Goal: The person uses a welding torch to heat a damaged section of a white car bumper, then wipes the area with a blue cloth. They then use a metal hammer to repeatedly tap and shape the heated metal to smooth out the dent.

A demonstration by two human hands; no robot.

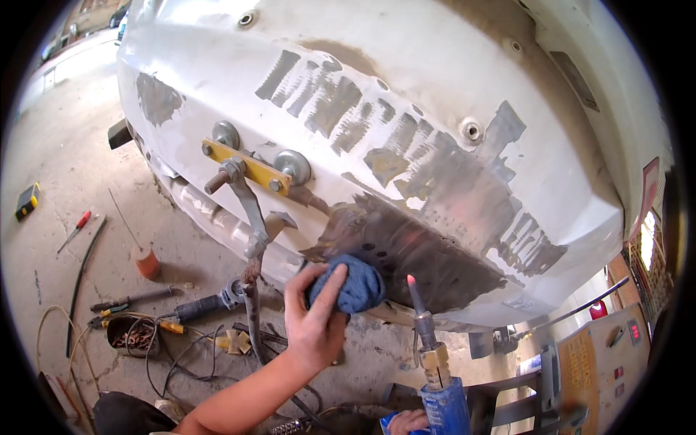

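My left hand [316, 328] is closed round a wadded blue cloth [351, 284] at the lower edge of a white car body panel [413, 65]. The cloth is against or just in front of a dark, scorched bare-metal patch [406, 250]. At the bottom, my right hand [409, 422] is partly in view, wrapped round a blue-bodied gun [446, 406] with a brass collar. The gun's pointed metal tip glows red and stands apart from the panel. Left of the cloth, a yellow bar [246, 168] with two round metal pads sits against the panel, a metal pulling arm [250, 210] hanging from it.
On the concrete floor at left lie an angle grinder [206, 307], a can of copper-coloured bits [134, 337], a red-handled screwdriver [75, 230], an orange container [147, 263] and tangled cables [206, 362]. A machine with a red display [616, 348] stands at right.
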